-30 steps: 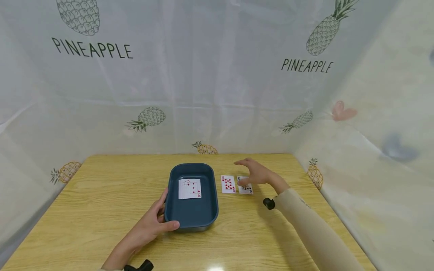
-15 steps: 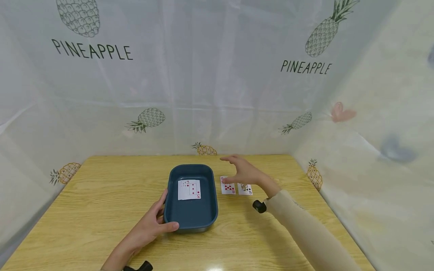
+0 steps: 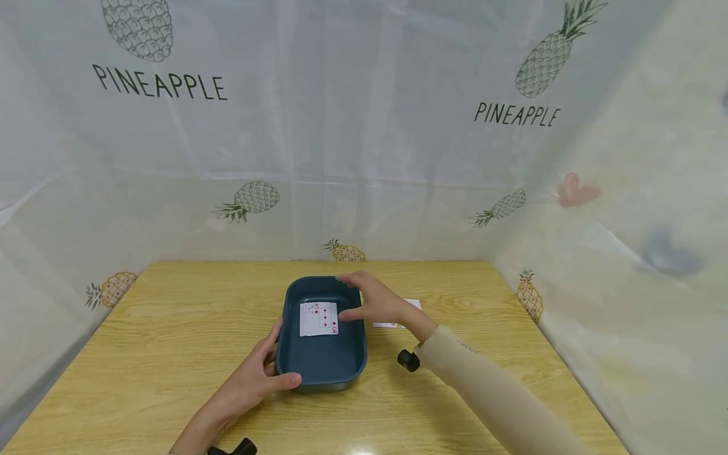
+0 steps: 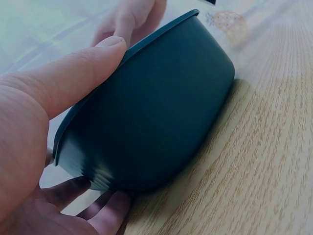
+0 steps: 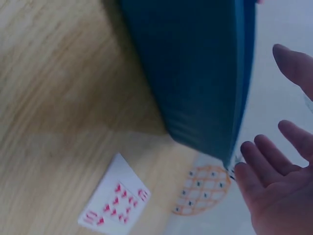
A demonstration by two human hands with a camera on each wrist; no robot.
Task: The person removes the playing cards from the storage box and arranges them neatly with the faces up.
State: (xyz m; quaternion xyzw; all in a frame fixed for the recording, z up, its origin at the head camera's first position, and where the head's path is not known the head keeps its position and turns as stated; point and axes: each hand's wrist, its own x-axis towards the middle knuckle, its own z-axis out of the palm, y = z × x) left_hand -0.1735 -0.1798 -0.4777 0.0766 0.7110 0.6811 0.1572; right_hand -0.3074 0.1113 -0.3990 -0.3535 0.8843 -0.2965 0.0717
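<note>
My left hand (image 3: 250, 379) holds the near left corner of a dark blue rectangular tub (image 3: 324, 363); in the left wrist view its thumb lies on the rim and its fingers reach along the lower side. Inside the tub lies a small stack of playing cards (image 3: 317, 319), the three of diamonds on top. Above the tub's right rim my right hand (image 3: 378, 303) hangs with spread fingers and nothing in them. Its thumb tip overlaps the stack's right edge in the head view. The ten of hearts (image 5: 117, 200) lies face up right of the tub.
A second playing card (image 3: 413, 304) lies beside the ten, largely hidden behind my right hand and wrist. The wooden table (image 3: 188, 316) is bordered at the back and sides by a pale curtain (image 3: 364, 126) printed with pineapples.
My right hand has moved left, from above the two cards on the table to over the tub's right side, carrying nothing. The left hand and tub stay in place.
</note>
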